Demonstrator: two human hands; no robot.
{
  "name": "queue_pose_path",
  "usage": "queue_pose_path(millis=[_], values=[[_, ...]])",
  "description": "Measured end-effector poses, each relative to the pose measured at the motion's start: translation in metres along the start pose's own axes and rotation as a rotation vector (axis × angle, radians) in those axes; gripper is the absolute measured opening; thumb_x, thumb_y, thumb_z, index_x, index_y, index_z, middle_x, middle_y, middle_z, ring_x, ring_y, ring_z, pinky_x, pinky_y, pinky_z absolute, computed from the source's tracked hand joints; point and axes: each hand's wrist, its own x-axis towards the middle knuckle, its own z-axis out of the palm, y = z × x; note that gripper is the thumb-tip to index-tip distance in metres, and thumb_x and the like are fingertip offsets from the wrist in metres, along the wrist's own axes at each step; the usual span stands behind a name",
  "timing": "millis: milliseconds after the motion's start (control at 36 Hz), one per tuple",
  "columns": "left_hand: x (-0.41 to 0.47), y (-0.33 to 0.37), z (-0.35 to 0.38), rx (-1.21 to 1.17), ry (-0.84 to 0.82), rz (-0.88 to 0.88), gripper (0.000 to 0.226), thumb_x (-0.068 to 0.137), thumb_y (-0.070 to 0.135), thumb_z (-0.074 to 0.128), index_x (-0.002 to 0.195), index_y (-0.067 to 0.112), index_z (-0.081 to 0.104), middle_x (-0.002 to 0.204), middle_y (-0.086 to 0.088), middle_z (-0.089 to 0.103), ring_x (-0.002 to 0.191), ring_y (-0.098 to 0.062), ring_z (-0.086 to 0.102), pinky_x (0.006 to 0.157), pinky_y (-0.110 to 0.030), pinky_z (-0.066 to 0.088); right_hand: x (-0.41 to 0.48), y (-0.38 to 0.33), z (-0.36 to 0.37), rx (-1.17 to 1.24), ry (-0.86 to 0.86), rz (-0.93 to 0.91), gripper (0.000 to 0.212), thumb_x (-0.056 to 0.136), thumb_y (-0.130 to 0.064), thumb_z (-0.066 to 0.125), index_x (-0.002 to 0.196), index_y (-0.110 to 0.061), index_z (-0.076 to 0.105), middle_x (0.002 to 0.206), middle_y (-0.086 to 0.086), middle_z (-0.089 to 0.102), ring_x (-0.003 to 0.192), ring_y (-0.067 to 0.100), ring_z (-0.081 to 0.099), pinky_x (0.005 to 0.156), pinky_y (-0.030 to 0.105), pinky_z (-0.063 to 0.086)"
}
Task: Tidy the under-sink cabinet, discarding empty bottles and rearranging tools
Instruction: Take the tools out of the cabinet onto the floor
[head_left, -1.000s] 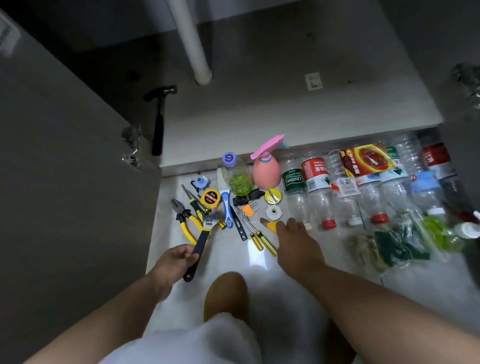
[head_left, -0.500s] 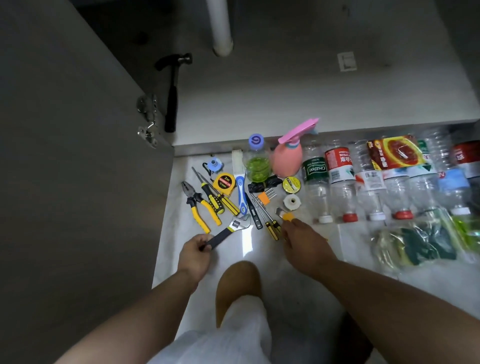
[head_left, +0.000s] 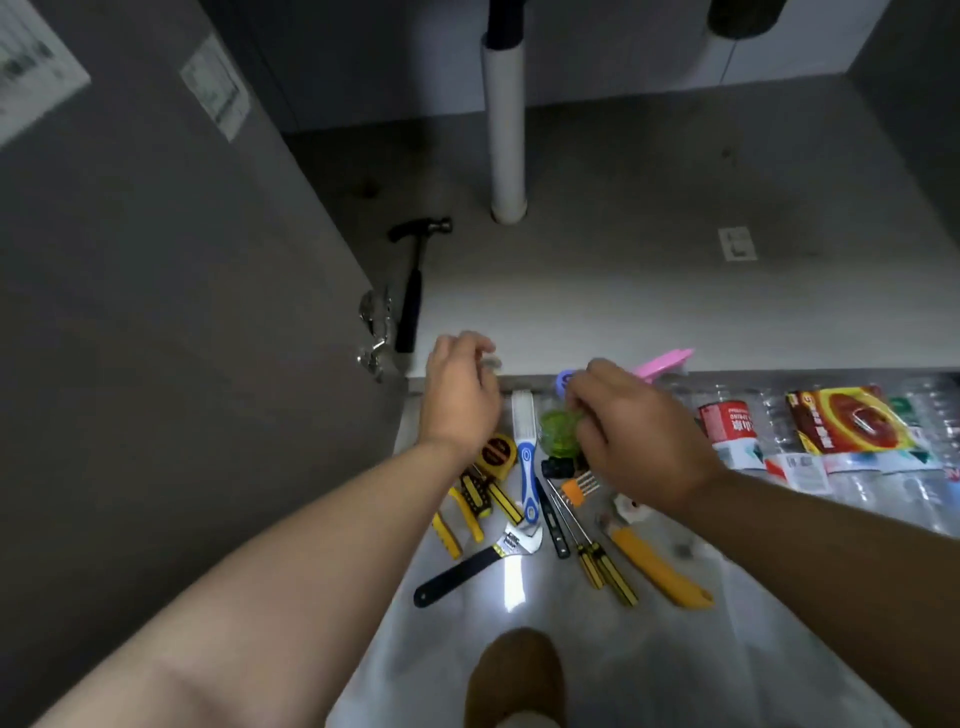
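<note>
Green liquid fills the small bottle standing on the floor at the front edge of the cabinet, and my right grip curls its fingers round it. My left grip hovers over the cabinet lip above the tape measure, fingers curled. A blur sits at its fingertips, so I cannot tell whether it pinches anything. The adjustable wrench lies free on the floor. A hammer lies inside the cabinet.
</note>
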Motion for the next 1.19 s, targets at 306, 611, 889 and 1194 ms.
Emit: queue_pose_path(millis=[306, 611, 889, 1194], values=[[0.119, -0.016, 0.014, 0.444, -0.113, -0.306, 0.074, 0.087, 0.016, 0.06, 0.152, 0.015, 0.025, 0.148, -0.023, 0.03, 0.136, -0.041, 0.037, 0.115, -0.044, 0.035, 0.095, 0.069, -0.036, -0.045, -0.002, 0.094, 0.029, 0.083, -0.01, 0.057, 0.111, -0.016, 0.059, 0.109, 0.006, 0.052, 0.106, 0.03, 0.053, 0.081, 0.041, 0.049], [0.149, -0.023, 0.032, 0.419, 0.026, -0.522, 0.043, 0.095, 0.017, 0.058, 0.135, 0.001, 0.051, 0.139, -0.022, 0.053, 0.131, -0.038, 0.048, 0.109, -0.041, 0.039, 0.106, 0.078, -0.024, 0.152, 0.063, 0.008, 0.032, 0.078, 0.002, 0.058, 0.107, -0.011, 0.065, 0.101, 0.005, 0.056, 0.095, 0.023, 0.057, 0.082, 0.034, 0.048], [0.063, -0.004, 0.019, -0.406, 0.271, -0.476, 0.027, 0.094, 0.007, 0.06, 0.121, 0.01, 0.059, 0.105, -0.006, 0.065, 0.1, -0.026, 0.063, 0.085, -0.025, 0.044, 0.081, 0.041, -0.034, 0.3, 0.174, 0.103, 0.024, 0.084, -0.002, 0.055, 0.1, -0.016, 0.065, 0.094, -0.002, 0.057, 0.083, 0.016, 0.058, 0.076, 0.038, 0.051], [-0.137, -0.041, -0.01, -0.251, 0.13, -0.207, 0.015, 0.098, 0.025, 0.063, 0.111, 0.022, 0.068, 0.102, 0.003, 0.059, 0.096, -0.015, 0.061, 0.09, -0.04, 0.051, -0.049, -0.025, 0.031, 0.434, -0.051, 0.252, 0.02, 0.09, -0.001, 0.051, 0.091, -0.015, 0.066, 0.083, -0.003, 0.063, 0.069, 0.013, 0.056, 0.064, 0.032, 0.048]])
